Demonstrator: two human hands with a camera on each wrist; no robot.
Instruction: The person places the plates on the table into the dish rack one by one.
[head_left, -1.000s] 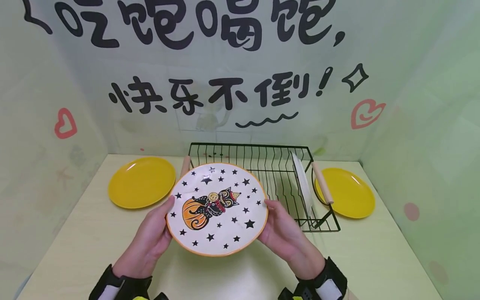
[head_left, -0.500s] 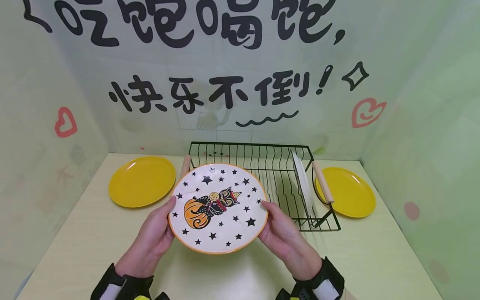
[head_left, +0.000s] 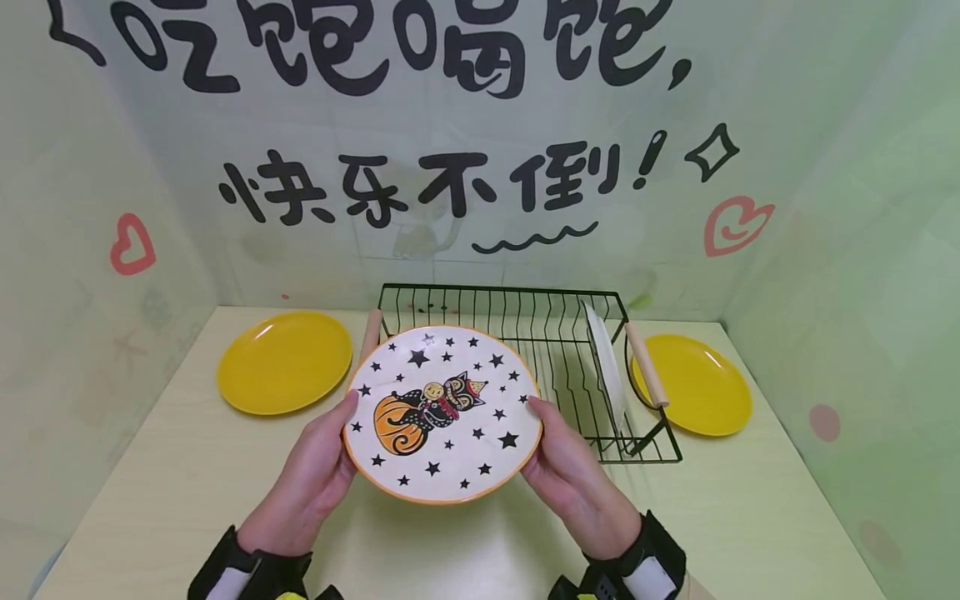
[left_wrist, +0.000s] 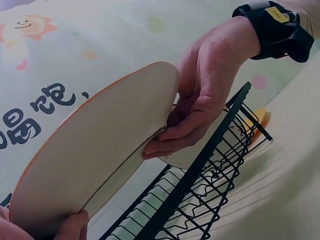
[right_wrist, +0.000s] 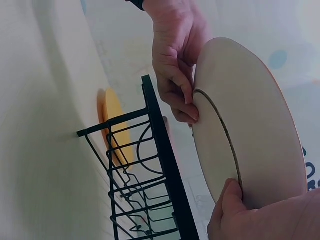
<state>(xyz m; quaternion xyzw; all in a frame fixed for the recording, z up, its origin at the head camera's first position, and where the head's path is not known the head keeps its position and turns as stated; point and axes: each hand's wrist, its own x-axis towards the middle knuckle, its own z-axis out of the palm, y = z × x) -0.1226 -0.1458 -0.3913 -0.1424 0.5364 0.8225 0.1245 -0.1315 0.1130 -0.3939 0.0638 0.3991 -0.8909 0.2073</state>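
A white plate with an orange rim, black stars and a cat on a pumpkin is held up in front of the rack, its face tilted toward the head camera. My left hand grips its left edge, thumb at the rim. On the opposite edge my right hand holds it the same way. Both wrist views show the plain underside with its foot ring, and fingertips of both hands pressed against it. Behind stands a black wire dish rack, partly hidden by the plate. A white plate stands on edge at its right end.
One yellow plate lies on the table left of the rack. Another yellow plate lies to the right, partly behind the rack's wooden handle. Walls with printed lettering close off the back and sides of the table.
Both hands have shifted slightly to the right with the starred plate, which has risen a little. The rack and the other plates stay where they were.
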